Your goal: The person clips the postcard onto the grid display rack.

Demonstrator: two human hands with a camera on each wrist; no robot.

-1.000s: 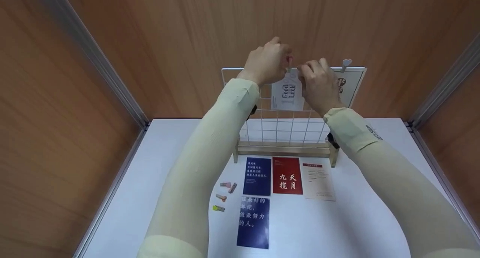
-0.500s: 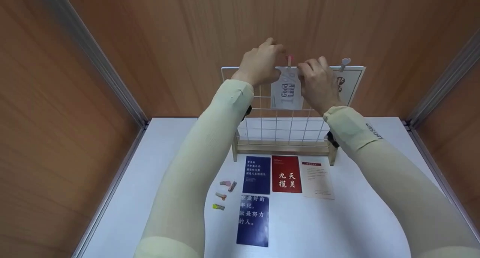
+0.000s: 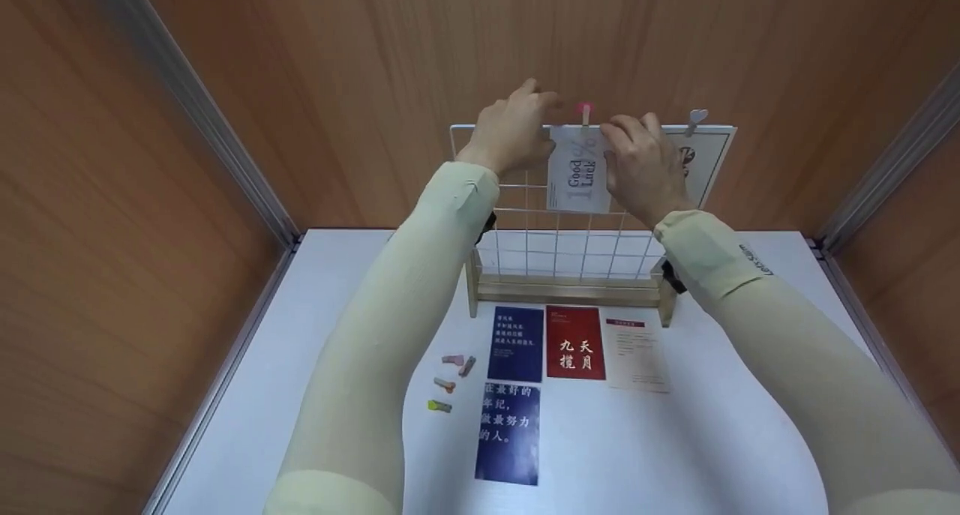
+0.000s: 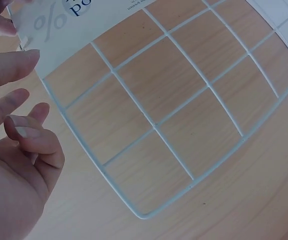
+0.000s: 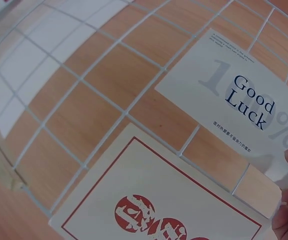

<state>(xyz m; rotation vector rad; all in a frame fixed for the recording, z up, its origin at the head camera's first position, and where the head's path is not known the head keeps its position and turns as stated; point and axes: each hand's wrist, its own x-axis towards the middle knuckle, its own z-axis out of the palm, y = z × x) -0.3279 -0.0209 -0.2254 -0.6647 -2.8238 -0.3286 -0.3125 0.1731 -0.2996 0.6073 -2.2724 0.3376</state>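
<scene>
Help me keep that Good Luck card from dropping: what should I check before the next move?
1. Pink clip stands at the top edge of the Good Luck card: ok.
2. Pink clip has a firm bite on the card: cannot tell.
3. Right hand steadies the card's upper right corner: ok.
4. Left hand is off the pink clip: ok.
5. Good Luck card does not overlap the red-bordered card: ok, a gap shows in the right wrist view.
6. Loose clips within view on the table: ok, four.
</scene>
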